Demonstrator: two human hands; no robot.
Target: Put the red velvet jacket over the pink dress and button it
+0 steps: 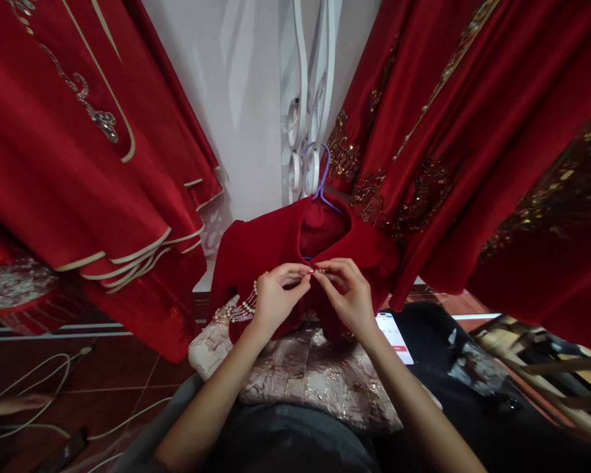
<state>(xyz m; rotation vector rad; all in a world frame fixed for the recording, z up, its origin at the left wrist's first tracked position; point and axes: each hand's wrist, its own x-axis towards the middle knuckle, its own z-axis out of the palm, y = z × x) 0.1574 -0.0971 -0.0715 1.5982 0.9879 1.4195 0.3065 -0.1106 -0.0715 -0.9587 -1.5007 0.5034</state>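
A red jacket [266,240] with a round neckline hangs on a purple hanger [324,174] in front of me. At the front of its neckline, my left hand [279,292] and my right hand [347,292] meet, thumbs and forefingers pinched together. Between the fingertips is a small reddish piece of the jacket's front edge, perhaps a fastening; its kind is too small to tell. Strings of beads [246,305] hang by my left wrist. Pale pink brocade cloth with gold threads [320,378] lies across my lap beneath the jacket.
Red satin garments [142,177] with pale piping hang at left, and red gowns with gold sequins [453,171] at right. White scrolled metalwork [303,79] stands behind the hanger. A lit phone [394,338] lies on a black surface [431,368]. A white cable [54,374] loops over the tiled floor.
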